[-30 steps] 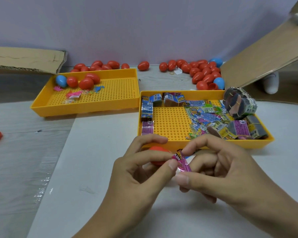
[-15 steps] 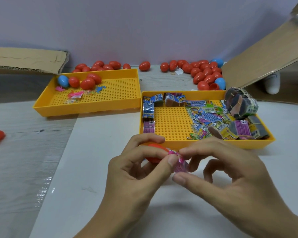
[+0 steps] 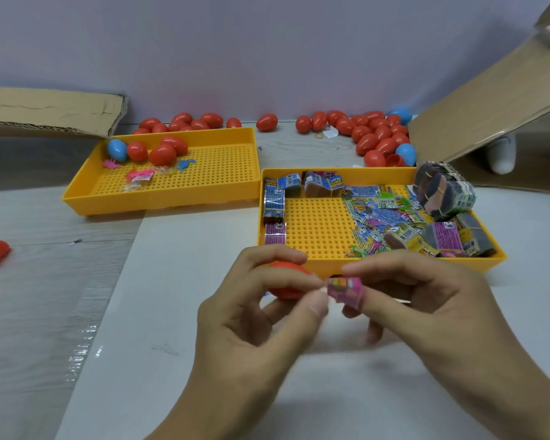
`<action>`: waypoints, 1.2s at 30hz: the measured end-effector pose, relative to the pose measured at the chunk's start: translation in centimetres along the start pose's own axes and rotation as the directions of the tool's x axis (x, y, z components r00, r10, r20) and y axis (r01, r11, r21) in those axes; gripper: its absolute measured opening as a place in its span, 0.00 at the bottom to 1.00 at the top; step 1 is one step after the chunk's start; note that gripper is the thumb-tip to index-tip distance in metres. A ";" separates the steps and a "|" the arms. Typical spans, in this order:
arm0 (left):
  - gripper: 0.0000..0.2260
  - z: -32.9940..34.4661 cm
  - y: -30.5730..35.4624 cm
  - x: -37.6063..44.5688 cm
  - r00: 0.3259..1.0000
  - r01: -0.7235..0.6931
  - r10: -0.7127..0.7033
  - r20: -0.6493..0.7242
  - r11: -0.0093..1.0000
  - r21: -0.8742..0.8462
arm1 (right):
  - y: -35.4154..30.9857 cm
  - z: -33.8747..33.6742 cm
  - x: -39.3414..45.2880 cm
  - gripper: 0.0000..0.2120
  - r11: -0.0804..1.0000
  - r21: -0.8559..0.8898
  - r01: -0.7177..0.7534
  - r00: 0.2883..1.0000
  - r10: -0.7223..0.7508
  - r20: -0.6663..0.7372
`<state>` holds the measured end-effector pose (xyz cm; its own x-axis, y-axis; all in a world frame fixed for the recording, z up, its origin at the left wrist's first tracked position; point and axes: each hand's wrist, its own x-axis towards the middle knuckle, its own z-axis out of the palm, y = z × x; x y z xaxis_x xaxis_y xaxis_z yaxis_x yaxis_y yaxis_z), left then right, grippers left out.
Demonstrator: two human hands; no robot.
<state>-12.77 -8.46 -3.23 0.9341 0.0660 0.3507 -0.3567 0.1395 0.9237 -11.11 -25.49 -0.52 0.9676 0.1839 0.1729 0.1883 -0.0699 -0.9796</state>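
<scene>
The left hand and right hand are pinching a pink packet in a narrow grip above the counter. Just behind the grip, a red egg shell is sitting in the left fingers. The person is probably folding the packet small, and next it needs pushing into the shell. Beyond the grip, two yellow trays are lying: the nearer tray is holding leaflets, and the farther tray is carrying three red eggs and one blue egg.

Purple packet shows a "6"; other print blurred.
</scene>
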 end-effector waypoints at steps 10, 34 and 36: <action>0.04 0.3 0.2 -0.1 0.999 0.030 -0.032 0.035 0.997 0.071 | 0.0 0.1 -0.1 0.04 0.995 0.059 -0.074 0.997 0.074 0.005; 0.09 0.4 -0.3 -0.6 0.991 -0.073 0.064 0.115 0.994 0.076 | 0.7 0.2 -0.5 0.14 0.959 -0.196 0.206 0.966 -0.231 -0.114; 0.15 0.4 -0.4 -0.7 0.990 -0.084 0.074 0.119 0.994 0.076 | 0.7 0.1 -0.5 0.16 0.960 -0.186 0.210 0.965 -0.234 -0.120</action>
<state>-13.30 -9.01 -3.82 0.8998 -0.0414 0.4343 -0.4318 0.0578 0.9001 -11.49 -25.56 -1.35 0.9095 0.0762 0.4087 0.4153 -0.2112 -0.8848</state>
